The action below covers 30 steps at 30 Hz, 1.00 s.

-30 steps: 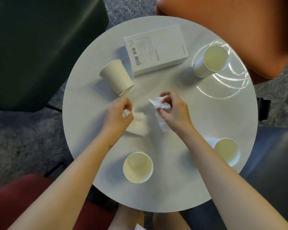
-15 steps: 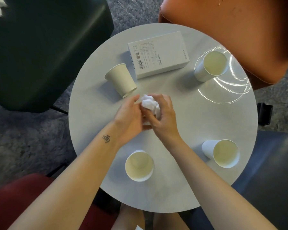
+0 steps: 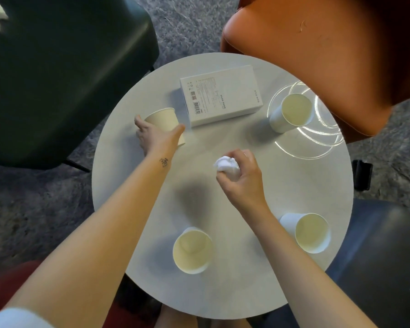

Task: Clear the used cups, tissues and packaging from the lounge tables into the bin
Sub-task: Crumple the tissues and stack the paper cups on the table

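Left grip (image 3: 156, 138) has shifted to clasp the cup (image 3: 162, 117), right grip (image 3: 245, 183) clenching the tissue wad (image 3: 225, 164).

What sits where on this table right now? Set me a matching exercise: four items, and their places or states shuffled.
Items:
1. tissue ball
2. white box
3. far-left cup
4. far-right cup

Places or states:
A. upright, beside the orange chair
B. between the thumb and fingers of the left hand
C. lying flat, barcode label facing up
D. gripped in the right hand

Pairs: 1-D, 2-C, 3-B, 4-A
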Motion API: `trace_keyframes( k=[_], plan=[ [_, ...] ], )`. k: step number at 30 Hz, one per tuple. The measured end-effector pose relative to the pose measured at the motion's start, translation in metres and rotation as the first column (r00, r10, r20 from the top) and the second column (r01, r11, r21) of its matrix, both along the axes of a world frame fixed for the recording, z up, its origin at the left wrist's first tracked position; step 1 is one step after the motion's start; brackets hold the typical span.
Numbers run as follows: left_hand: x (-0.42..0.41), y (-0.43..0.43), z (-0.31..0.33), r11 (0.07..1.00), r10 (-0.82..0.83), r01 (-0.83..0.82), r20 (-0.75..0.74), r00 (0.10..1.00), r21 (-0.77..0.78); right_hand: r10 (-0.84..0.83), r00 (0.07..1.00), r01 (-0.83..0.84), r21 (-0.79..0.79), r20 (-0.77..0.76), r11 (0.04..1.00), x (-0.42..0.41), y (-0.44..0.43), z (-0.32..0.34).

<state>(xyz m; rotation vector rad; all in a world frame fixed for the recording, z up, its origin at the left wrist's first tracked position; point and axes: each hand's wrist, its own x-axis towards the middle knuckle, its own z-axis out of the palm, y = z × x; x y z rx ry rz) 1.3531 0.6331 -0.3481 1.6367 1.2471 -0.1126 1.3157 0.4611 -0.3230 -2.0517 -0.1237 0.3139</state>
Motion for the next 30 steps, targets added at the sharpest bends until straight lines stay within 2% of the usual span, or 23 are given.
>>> trace_keyframes(
  k=[3, 6, 9, 12, 15, 18, 20, 23, 26, 30],
  plan=[
    [-0.003, 0.000, 0.000, 0.999, -0.050, 0.050, 0.048, 0.998, -0.006, 0.013, 0.998, -0.012, 0.013, -0.060, 1.000, 0.004, -0.006, 0.003],
    [-0.024, -0.004, 0.006, 0.971, -0.218, 0.199, 0.155, 0.964, 0.129, -0.034, 0.999, 0.033, 0.039, 0.020, 0.999, 0.012, -0.003, 0.009],
    [-0.053, -0.010, 0.013, 0.899, -0.430, 0.381, 0.274, 0.860, 0.217, -0.079, 0.994, 0.067, 0.146, 0.078, 0.987, 0.016, 0.006, 0.015],
    [-0.074, -0.018, 0.017, 0.799, -0.597, 0.515, 0.308, 0.740, 0.311, -0.040, 0.984, 0.003, 0.209, 0.173, 0.978, 0.012, 0.020, 0.021],
    [-0.087, -0.025, 0.021, 0.760, -0.649, 0.571, 0.321, 0.690, 0.310, 0.127, 0.954, -0.155, 0.083, 0.272, 0.984, 0.002, 0.033, 0.021],
    [-0.093, -0.029, 0.027, 0.806, -0.592, 0.540, 0.342, 0.730, 0.241, 0.322, 0.930, -0.330, 0.019, 0.178, 0.944, -0.012, 0.034, 0.022],
    [-0.096, -0.027, 0.029, 0.858, -0.511, 0.485, 0.378, 0.772, 0.171, 0.394, 0.904, -0.390, -0.053, 0.166, 0.919, -0.021, 0.032, 0.023],
    [-0.105, -0.023, 0.028, 0.839, -0.542, 0.506, 0.378, 0.751, 0.198, 0.454, 0.860, -0.363, -0.346, 0.234, 0.865, -0.028, 0.032, 0.024],
    [-0.110, -0.021, 0.026, 0.815, -0.572, 0.548, 0.419, 0.705, 0.190, 0.458, 0.867, -0.367, -0.372, 0.196, 0.853, -0.034, 0.030, 0.025],
    [-0.115, -0.026, 0.021, 0.683, -0.729, 0.656, 0.344, 0.592, 0.321, 0.432, 0.876, -0.273, -0.518, 0.214, 0.811, -0.027, 0.027, 0.022]
  ],
)
